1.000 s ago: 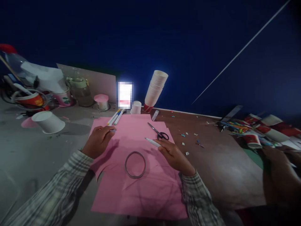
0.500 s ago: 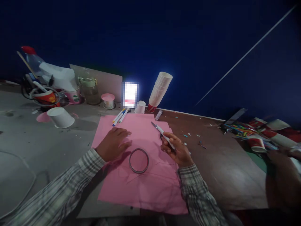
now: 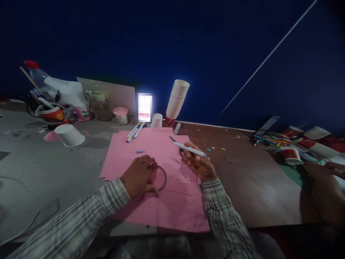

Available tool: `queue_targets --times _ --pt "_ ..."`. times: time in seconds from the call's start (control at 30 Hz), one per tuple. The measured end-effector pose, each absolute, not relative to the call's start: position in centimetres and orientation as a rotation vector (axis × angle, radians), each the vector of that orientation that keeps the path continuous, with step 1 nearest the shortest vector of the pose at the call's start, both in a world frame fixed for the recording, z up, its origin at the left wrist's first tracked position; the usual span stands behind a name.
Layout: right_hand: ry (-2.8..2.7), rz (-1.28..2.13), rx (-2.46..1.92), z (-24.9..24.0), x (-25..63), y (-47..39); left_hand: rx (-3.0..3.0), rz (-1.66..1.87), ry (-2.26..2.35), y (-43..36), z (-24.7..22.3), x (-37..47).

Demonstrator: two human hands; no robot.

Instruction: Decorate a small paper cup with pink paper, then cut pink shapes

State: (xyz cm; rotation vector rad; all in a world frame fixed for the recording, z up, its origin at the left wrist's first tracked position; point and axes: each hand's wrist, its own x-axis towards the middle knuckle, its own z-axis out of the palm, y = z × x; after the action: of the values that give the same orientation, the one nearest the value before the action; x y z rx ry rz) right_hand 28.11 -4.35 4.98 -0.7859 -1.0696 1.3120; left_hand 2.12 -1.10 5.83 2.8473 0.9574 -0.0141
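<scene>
Pink paper sheets (image 3: pixel 172 216) lie on the table in front of me. My left hand (image 3: pixel 141 174) rests over the left part of a thin grey ring (image 3: pixel 165 180), fingers apart, thumb at its lower edge. Above the paper's right side, my right hand (image 3: pixel 198 162) holds a white pen (image 3: pixel 190 148) and dark-handled scissors (image 3: pixel 172 139), whose blades point up and left. A small blue cap (image 3: pixel 139 151) lies on the paper above my left hand. Several markers (image 3: pixel 134 131) lie at the paper's top edge.
A tall stack of paper cups (image 3: pixel 178 99) leans at the back, beside a small white cup (image 3: pixel 156 121). At left are an overturned cup (image 3: pixel 69 135), a glass jar (image 3: pixel 99 106) and a filled red cup (image 3: pixel 53 114). Another person's hand (image 3: pixel 320 180) is at right.
My left hand has moved right and down onto the ring. The blue cap now shows on the paper. In my right hand the pen has turned to lie flatter. The view has shifted slightly.
</scene>
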Motion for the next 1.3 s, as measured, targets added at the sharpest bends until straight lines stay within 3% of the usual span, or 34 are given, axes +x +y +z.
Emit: queue_targets --times 0.87,1.03,1.3 --pt "-1.199 1.217 -0.950 3.9 28.1 -3.9 2.825 -0.310 0.990 -2.0 7.1 5.1" --pt "-1.559 0.909 -1.331 1.8 25.5 -3.6 2.857 -0.308 0.951 -2.3 7.3 5.6" --pt "-2.001 0.422 -1.327 1.0 23.9 -4.0 2.862 -0.338 0.951 -2.7 6.8 5.7"
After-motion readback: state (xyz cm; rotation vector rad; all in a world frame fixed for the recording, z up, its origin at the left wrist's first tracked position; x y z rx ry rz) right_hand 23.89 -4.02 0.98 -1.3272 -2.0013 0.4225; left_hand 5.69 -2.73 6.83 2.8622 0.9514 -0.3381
